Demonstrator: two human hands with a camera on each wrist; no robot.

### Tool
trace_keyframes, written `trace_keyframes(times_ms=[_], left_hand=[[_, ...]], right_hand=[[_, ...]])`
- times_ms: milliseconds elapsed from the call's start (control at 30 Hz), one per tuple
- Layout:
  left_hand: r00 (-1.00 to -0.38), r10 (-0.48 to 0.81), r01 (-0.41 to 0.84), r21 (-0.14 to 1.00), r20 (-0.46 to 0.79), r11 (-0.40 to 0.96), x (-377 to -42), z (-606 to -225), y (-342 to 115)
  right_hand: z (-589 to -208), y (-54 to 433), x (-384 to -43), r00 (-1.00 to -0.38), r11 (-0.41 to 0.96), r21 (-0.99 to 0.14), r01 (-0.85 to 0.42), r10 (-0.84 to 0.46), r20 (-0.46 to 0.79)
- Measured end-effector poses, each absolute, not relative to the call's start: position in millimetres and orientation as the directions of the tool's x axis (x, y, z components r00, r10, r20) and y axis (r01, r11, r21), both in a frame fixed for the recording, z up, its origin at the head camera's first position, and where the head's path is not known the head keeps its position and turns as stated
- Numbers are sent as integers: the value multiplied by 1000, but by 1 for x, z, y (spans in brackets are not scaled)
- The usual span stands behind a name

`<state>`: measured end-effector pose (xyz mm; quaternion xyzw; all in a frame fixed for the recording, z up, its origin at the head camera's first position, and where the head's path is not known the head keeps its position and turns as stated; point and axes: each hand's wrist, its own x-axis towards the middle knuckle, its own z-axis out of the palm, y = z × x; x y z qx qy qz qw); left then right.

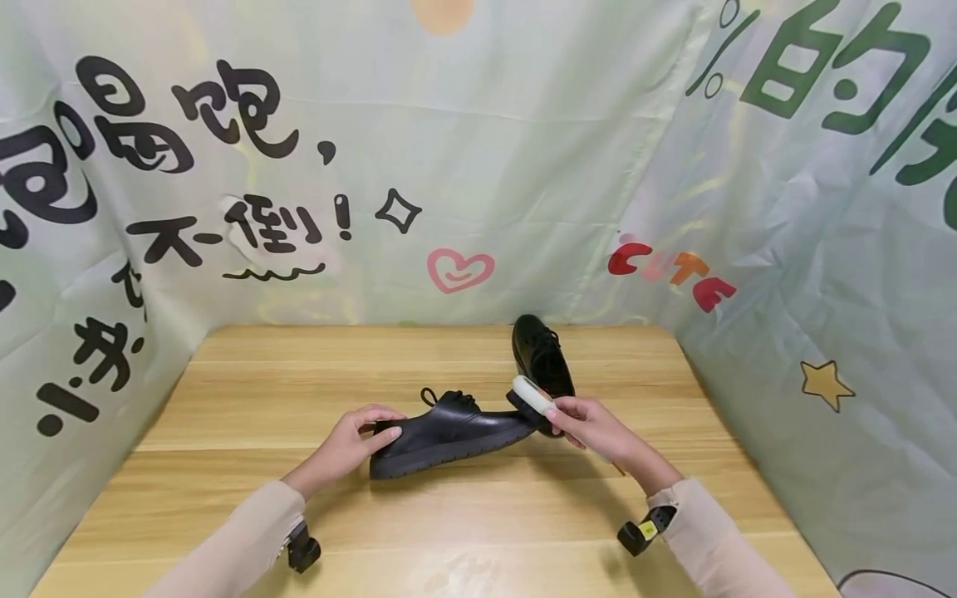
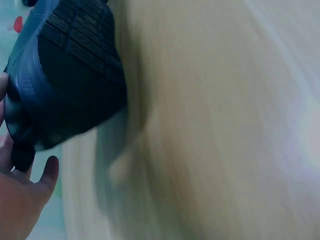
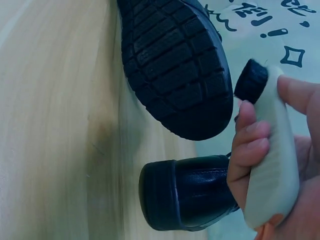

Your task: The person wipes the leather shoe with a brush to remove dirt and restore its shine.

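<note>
A black lace-up shoe (image 1: 452, 432) is held sideways over the wooden table, its toe end tipped up to the right. My left hand (image 1: 350, 442) grips it by the heel, thumb on the near side. In the right wrist view the grooved sole (image 3: 172, 60) shows. My right hand (image 1: 598, 428) holds a white-handled brush (image 3: 275, 155) with dark bristles (image 3: 251, 80) at the toe; whether the bristles touch the leather I cannot tell. Behind the toe stands a second black shoe (image 1: 540, 353), its heel toward me.
The wooden table (image 1: 247, 374) meets a printed cloth backdrop (image 1: 523, 166) at the back and both sides. An orange cord (image 3: 266, 231) hangs from the brush handle's end. Each wrist wears a small black camera (image 1: 302, 548).
</note>
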<state>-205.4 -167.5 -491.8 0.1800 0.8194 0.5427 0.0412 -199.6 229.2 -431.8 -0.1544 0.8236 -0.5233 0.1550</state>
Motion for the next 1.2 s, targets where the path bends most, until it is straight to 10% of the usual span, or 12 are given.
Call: trace_keyframes(times_ms=[767, 1200], left_hand=[[-864, 477, 440, 701, 161, 561, -195, -487, -190], [-857, 511, 360, 792, 72, 492, -226, -483, -217]], right_hand=[[-438, 224, -200, -916, 414, -908, -64, -385, -111], [-443, 230, -198, -916, 438, -894, -96, -390, -92]])
